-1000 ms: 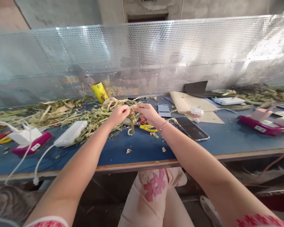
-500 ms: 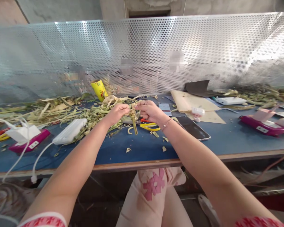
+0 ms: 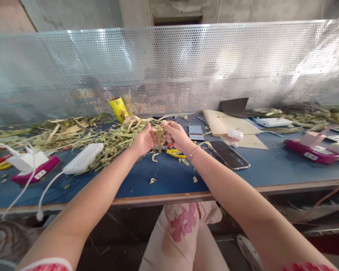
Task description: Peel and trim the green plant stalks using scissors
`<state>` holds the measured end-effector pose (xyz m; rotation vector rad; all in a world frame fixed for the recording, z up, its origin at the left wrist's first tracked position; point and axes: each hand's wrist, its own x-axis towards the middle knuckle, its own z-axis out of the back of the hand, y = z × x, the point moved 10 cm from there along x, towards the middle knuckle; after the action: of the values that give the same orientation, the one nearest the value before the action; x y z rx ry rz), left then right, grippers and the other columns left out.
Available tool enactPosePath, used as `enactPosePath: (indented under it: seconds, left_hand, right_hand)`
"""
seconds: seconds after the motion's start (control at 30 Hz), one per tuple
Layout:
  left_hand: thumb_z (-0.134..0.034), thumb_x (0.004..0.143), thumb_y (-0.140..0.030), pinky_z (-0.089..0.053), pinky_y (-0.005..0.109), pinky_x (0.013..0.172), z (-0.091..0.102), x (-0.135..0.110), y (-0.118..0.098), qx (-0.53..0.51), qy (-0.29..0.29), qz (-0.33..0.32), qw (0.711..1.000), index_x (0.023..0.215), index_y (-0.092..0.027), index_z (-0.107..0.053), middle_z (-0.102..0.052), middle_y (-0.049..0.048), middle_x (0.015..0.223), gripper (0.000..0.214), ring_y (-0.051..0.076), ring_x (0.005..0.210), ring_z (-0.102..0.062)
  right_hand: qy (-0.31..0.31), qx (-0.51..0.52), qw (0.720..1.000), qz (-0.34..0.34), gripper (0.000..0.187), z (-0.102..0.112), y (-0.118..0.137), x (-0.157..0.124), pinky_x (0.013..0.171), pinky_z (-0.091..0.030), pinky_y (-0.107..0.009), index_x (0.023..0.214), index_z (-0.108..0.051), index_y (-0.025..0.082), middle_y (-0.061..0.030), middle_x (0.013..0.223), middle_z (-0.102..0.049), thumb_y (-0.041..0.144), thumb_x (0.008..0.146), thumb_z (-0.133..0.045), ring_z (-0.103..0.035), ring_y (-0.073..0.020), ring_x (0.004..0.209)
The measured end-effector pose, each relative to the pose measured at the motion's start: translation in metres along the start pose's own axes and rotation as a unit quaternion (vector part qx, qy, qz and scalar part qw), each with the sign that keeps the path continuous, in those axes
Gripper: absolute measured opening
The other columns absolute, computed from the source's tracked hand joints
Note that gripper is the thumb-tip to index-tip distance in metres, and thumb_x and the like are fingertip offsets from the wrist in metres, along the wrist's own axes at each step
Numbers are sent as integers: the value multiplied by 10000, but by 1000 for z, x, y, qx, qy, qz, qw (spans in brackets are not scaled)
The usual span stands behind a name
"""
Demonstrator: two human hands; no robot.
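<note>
Over the blue table [image 3: 169, 177] my left hand [image 3: 144, 140] and my right hand [image 3: 176, 136] meet, both closed on a small green plant stem [image 3: 159, 138] held upright between them. The fingers pinch its top, where pale leaf strips fan out. A bead bracelet sits on my right wrist. Under the hands lie yellow-handled scissors [image 3: 176, 153] and a few cut leaf bits.
A heap of dry green leaves [image 3: 73, 136] covers the table's left back. A white power bank [image 3: 83, 158] with cable, a pink device [image 3: 35, 171], a yellow can [image 3: 118, 110], a black phone [image 3: 228, 154], brown paper [image 3: 226, 124] and another pink device [image 3: 310, 150] lie around. A perforated metal screen [image 3: 186, 64] walls the back.
Both hands have turned slightly and drawn closer round the stem, which now stands more upright and is more covered by the fingers. The view shifted a little.
</note>
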<state>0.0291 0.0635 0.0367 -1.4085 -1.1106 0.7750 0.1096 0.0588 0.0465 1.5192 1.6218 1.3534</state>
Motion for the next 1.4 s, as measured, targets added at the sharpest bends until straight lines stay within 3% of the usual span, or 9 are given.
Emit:
enactPosePath:
  seconds: [0.07,0.17,0.37,0.63,0.9,1.17,1.27,1.4]
  left_hand:
    - [-531,756,-434,-463,276,565,-8,0,7,-15,24,9,1000,750,-164,-532,-577,25,627,269,130,606,-573]
    - [-631,702,-298,-472,258,584,-7,0,10,-35,7,5,999,747,-156,-542,-592,5,658,173,101,583,-574]
    - [-592,741,-291,-293,161,366,-8,-1,4,-49,22,-1,999,701,-118,-546,-559,-1,615,183,3,366,-348]
    - [-567,740,-237,-182,129,331,-9,-3,5,-31,63,39,997,690,-111,-541,-541,-1,560,138,-14,324,-279]
    - [-659,671,-285,-148,140,333,-15,-10,1,17,106,48,993,644,-103,-525,-503,-19,526,228,-32,322,-203]
    - [-656,683,-331,-155,160,343,-18,-16,7,95,149,81,981,731,-107,-578,-542,-3,555,243,-24,329,-228]
    - [-640,691,-362,-282,172,393,-16,-11,12,118,130,75,982,769,-113,-590,-609,42,674,266,16,406,-391]
    - [-634,684,-353,-442,248,654,2,2,4,142,16,-7,990,900,-136,-578,-610,72,894,310,119,752,-567]
  right_hand:
    - [-1,13,1000,10,301,1,1,1,324,-122,-145,692,-370,204,138,431,-231,365,708,-624,-167,-5,331]
    - [-5,13,1000,15,315,3,3,2,330,-125,-149,715,-398,201,138,439,-246,385,668,-650,-173,-4,337]
    - [9,-64,997,29,344,5,6,3,329,-122,-173,709,-442,186,129,437,-300,425,617,-672,-174,-1,333]
    - [53,-123,989,57,390,4,12,3,346,-118,-189,831,-546,146,79,533,-480,430,596,-673,-195,8,343]
    - [81,-74,994,16,346,2,7,1,354,-90,-194,608,-477,156,126,391,-245,410,564,-708,-154,3,336]
    - [116,-82,989,-40,332,-2,0,-3,345,-78,-193,603,-457,163,124,399,-248,353,565,-727,-155,3,340]
    - [104,-89,989,-53,326,2,-1,-2,347,-78,-188,626,-475,155,122,405,-262,346,564,-732,-169,5,342]
    - [64,-98,992,-39,326,11,-1,3,348,-75,-189,643,-491,153,126,396,-247,367,571,-727,-167,2,339]
